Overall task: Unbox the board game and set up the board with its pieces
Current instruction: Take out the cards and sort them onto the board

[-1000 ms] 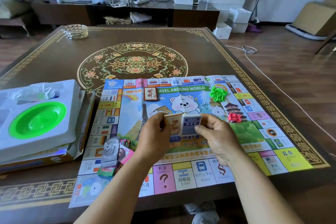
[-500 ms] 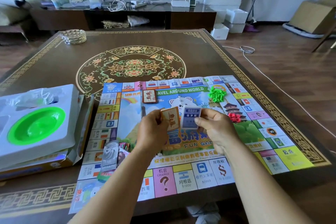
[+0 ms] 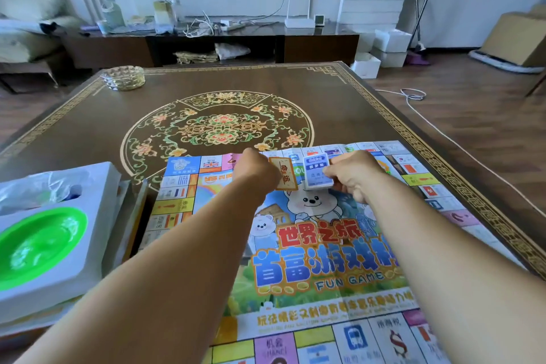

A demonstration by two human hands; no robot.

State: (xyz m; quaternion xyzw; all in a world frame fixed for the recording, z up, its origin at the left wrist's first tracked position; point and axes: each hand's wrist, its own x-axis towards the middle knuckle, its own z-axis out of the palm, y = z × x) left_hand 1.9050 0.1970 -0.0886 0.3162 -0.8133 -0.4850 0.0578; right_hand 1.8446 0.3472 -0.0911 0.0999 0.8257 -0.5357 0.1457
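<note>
The colourful paper game board lies flat on the dark patterned table. My left hand grips a brown card stack over the board's far edge. Beside it, my right hand holds a blue-and-white card stack. The two stacks are a small gap apart. My forearms cover the board's left and right parts, hiding the green and red pieces and the loose cards.
At the left, the open game box holds a white tray with a green dish and a plastic bag. A glass ashtray sits at the table's far left corner. A white cable runs on the floor to the right.
Both hands have moved away from me toward the board's far edge, carrying the two card stacks, now held apart. The camera has leaned in closer.
</note>
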